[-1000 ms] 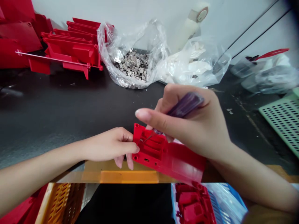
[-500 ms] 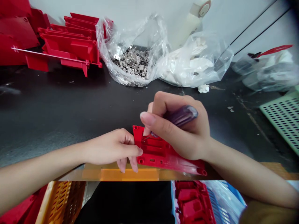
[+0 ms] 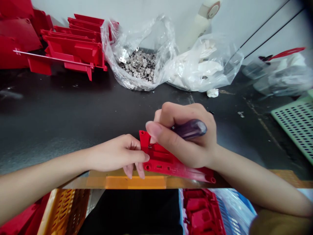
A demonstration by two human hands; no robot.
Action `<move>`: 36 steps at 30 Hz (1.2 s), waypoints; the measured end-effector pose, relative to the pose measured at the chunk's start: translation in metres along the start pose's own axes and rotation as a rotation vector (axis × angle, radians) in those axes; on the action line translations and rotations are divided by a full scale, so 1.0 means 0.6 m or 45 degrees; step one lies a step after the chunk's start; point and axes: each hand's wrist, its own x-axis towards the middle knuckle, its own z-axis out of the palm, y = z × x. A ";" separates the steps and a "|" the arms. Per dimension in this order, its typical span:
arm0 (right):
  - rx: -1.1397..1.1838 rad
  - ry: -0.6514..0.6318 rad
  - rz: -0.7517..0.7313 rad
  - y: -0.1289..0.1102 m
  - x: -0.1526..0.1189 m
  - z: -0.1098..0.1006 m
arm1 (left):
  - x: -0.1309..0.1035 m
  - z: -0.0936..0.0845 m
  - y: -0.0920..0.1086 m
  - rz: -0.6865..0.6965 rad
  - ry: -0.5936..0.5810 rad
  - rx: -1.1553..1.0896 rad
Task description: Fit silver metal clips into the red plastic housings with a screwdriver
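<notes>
From my remote view, my left hand [image 3: 117, 153] grips the left end of a long, moulded red plastic part [image 3: 160, 158], thumb on top. My right hand [image 3: 187, 147] is closed around a translucent purple tool handle [image 3: 192, 129], over the part's middle. The part's long axis runs rightward from my left fingers, slanting towards the black tabletop's [image 3: 97, 112] near edge.

the tool handle [image 3: 192, 129] is purple, the housing [image 3: 160, 156] plain red.

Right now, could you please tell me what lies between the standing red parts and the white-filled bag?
An open clear bag of small metal pieces lies there, in the head view.
</notes>
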 end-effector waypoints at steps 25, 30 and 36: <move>0.408 0.505 0.383 0.020 0.032 -0.016 | -0.002 0.005 0.008 -0.054 0.038 0.012; 0.224 0.284 0.272 0.004 0.023 -0.019 | -0.004 0.006 0.009 -0.052 0.044 0.007; 0.025 0.285 0.118 0.014 0.011 -0.002 | -0.001 0.004 0.006 -0.019 0.038 0.016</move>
